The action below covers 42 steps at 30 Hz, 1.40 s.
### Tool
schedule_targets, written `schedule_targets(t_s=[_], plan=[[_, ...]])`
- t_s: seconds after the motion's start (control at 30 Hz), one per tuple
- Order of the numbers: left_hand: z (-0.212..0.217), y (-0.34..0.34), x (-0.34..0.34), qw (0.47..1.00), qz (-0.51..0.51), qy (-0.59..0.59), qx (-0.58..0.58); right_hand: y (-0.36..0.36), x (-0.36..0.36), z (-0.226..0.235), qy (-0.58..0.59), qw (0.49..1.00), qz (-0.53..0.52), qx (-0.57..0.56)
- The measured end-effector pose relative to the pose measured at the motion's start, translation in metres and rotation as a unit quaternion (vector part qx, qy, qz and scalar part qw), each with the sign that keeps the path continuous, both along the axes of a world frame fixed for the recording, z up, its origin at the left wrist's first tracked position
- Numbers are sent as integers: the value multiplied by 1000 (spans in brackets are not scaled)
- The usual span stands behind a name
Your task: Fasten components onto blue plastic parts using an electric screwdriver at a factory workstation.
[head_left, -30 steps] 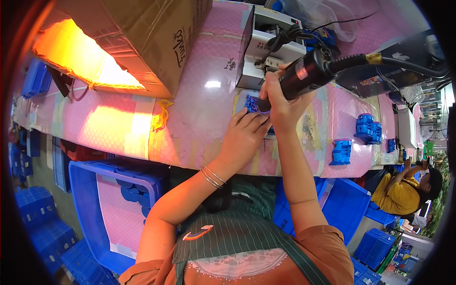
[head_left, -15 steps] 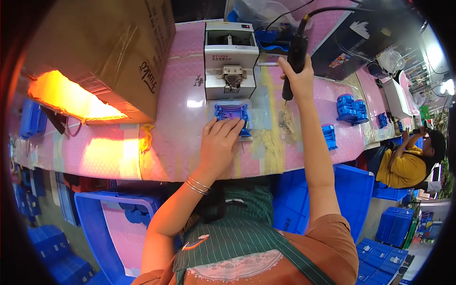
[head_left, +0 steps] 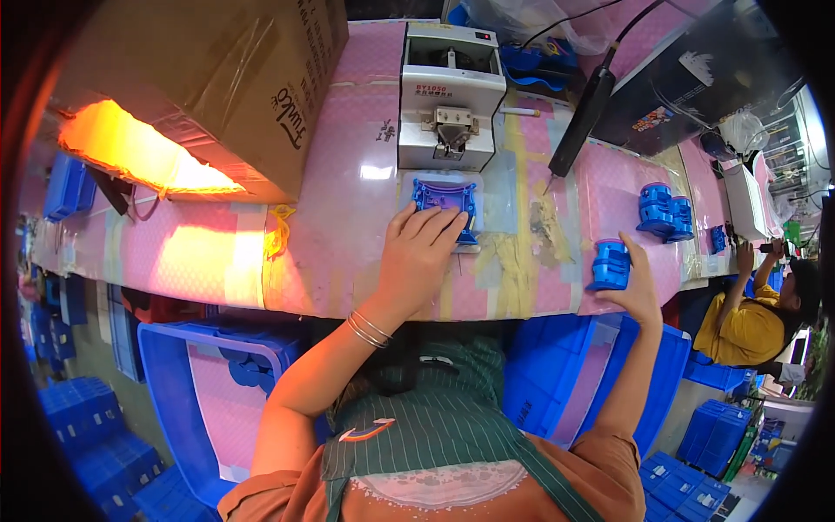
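My left hand (head_left: pixel 422 257) rests on a blue plastic housing (head_left: pixel 448 197), its fingers together over the lower left of the part. The housing lies open side up in a pale holder (head_left: pixel 470 249) in front of a grey-white screw feeder machine (head_left: pixel 452 96). At the right, my right hand (head_left: pixel 639 283) curves round another blue plastic housing (head_left: pixel 611 264) near the table's front edge, fingertips at its top and thumb at its bottom. A black electric screwdriver (head_left: pixel 583 122) hangs on its cord, tip down, with no hand on it.
More blue housings (head_left: pixel 664 211) stand farther right. A large cardboard box (head_left: pixel 217 96) with a glowing opening fills the left. A dark box (head_left: pixel 665 87) stands at back right. Blue crates (head_left: pixel 209 418) sit below the table edge. A person in yellow (head_left: pixel 739 322) works at far right.
My right hand has let go of the screwdriver and moved down and right to a blue housing. The left hand stays on its housing. The whole view has shifted slightly.
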State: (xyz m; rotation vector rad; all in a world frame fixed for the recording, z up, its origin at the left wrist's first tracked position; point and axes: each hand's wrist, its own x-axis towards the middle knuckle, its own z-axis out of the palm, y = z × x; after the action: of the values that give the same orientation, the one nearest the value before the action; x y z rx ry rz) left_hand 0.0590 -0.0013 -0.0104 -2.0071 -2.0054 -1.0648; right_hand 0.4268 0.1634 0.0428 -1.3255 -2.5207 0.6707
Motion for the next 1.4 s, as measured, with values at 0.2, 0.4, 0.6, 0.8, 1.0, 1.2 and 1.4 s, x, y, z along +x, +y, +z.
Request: schedule_targets(t_s=[0.2, 0.4, 0.6, 0.8, 1.0, 1.2, 1.4], plan=[[8, -20, -22, 988, -26, -127, 82, -44, -139, 5, 125, 985, 58, 100], [6, -44, -40, 968, 52, -234, 81, -57, -251, 13, 143, 963, 162, 164], [9, -44, -39, 959, 31, -271, 81, -61, -266, 0, 85, 965, 173, 175], [8, -29, -15, 986, -60, -149, 46, -62, -256, -14, 60, 965, 173, 189], [-5, -27, -19, 997, -22, -54, 57, -58, -258, -16, 119, 959, 222, 129], [32, -56, -20, 989, 30, -85, 113, -102, -259, 31, 150, 943, 255, 149], [52, -199, -67, 938, 204, -268, 80, -109, -270, 55, 195, 906, 356, 121]])
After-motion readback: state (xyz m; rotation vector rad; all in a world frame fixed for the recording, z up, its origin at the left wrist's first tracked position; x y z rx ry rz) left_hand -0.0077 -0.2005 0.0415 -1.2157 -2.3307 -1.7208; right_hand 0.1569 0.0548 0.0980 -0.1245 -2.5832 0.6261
